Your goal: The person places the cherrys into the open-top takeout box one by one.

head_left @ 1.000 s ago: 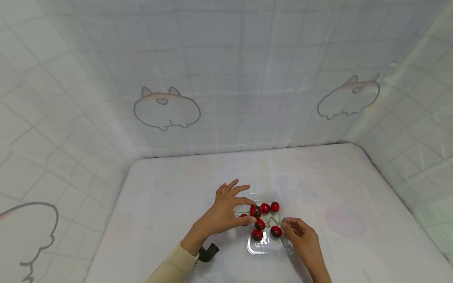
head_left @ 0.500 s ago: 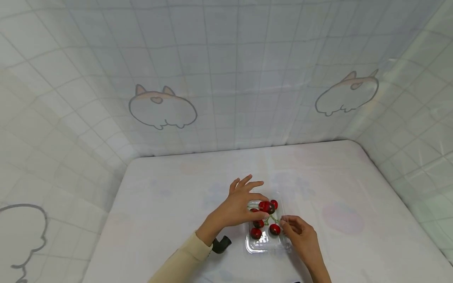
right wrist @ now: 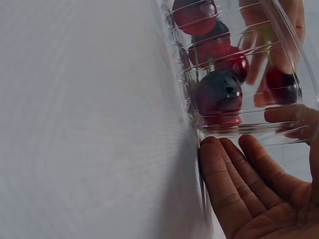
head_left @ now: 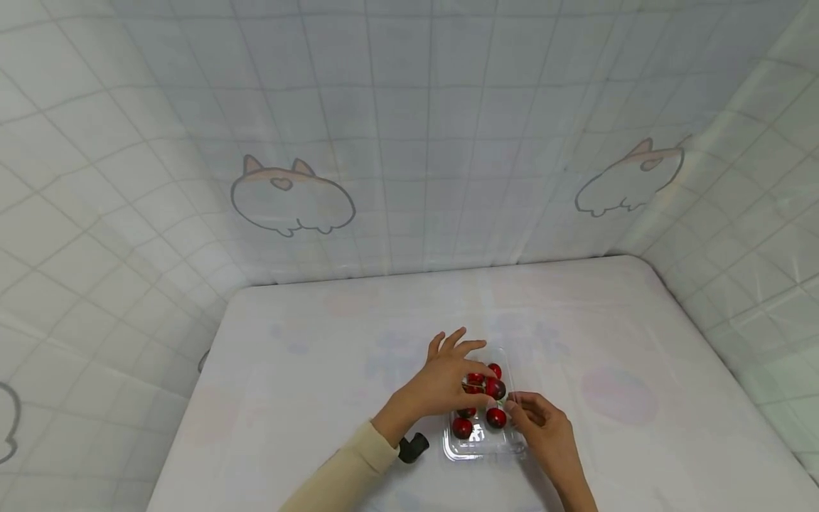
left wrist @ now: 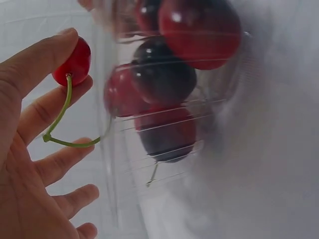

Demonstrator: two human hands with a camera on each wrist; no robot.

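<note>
My left hand [head_left: 441,387] pinches a dark red cherry [head_left: 495,388] between thumb and forefinger, its other fingers spread, over a clear plastic container [head_left: 461,456]. In the left wrist view the held cherry [left wrist: 79,62] has a green stem [left wrist: 62,112] that bends at a knot toward the container wall. Several other cherries lie in the container, including one at the front left [head_left: 463,428] and one near the right side [head_left: 495,417]. My right hand [head_left: 544,427] grips the container's right edge, with the thumb over the rim and the fingers [right wrist: 219,169] outside the wall.
The container stands on a white table [head_left: 288,355] with a faint pastel pattern. Pale grid-patterned curtains [head_left: 409,142] enclose its back and sides. A black, bent object [head_left: 414,448] shows beneath my left wrist.
My left hand has moved right with the pinched cherry, from the container's left side to over its middle right. My right hand has stayed at the right edge.
</note>
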